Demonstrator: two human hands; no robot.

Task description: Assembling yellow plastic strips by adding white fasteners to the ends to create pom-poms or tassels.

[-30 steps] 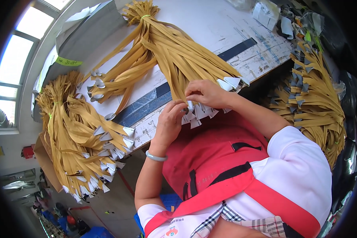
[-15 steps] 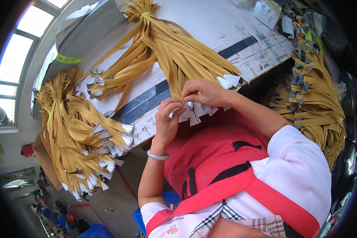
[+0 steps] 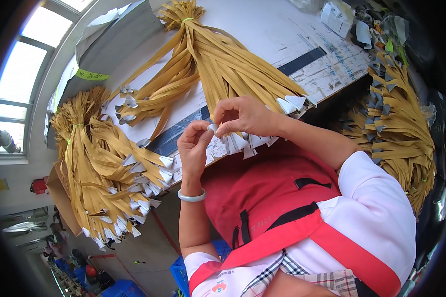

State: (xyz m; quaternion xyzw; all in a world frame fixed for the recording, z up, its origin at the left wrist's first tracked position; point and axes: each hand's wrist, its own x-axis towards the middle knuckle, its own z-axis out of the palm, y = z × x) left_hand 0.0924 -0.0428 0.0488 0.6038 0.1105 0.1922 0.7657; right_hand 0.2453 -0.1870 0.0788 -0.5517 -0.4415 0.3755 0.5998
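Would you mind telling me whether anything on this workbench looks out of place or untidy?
A few loose yellow strips lie splayed apart from the tied bundle on the white table; otherwise nothing stands out.

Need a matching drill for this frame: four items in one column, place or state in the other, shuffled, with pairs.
Items
1. left hand
2. right hand
3. bangle
4. tied strap bundle

Places or states
A. lies fanned on the white table, knotted end far from the person
B. worn on the left wrist
C. thumb and fingers pinch the small white tip from the left
D. curled over the white tip from above and the right

Pairs: 1-C, 2-D, 3-B, 4-A
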